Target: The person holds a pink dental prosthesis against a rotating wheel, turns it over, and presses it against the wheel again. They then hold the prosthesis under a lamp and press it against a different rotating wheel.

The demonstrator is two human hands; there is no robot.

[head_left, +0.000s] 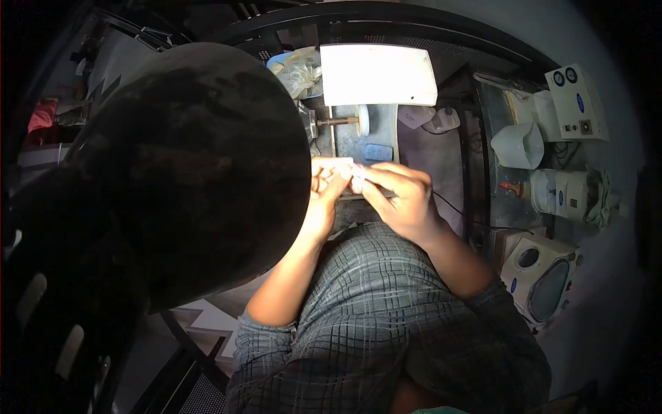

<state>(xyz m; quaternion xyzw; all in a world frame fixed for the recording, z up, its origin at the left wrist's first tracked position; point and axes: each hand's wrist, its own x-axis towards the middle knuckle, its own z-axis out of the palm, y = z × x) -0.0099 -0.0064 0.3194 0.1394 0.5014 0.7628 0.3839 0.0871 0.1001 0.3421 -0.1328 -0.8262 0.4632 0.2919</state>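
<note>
A small pinkish-white piece [357,178] is pinched between my two hands, in bright light that washes out its detail; its kind cannot be made out. My left hand [327,190] grips it from the left with thumb and fingers, partly covered by a big dark rounded shape. From the right, my right hand [405,200] is closed on it with thumb and fingertips. Just beyond the hands lies a blue block [379,152] on the bench. Behind that, a motor shaft [338,121] carries a pale round wheel [363,121].
The large dark lamp-like shade [200,179] blocks the left side. A white panel [378,74] stands at the back beside a plastic bag [301,74]. To the right, a side bench holds a white gauge box [578,103], a pale container [517,145] and a machine with an oval window [548,290].
</note>
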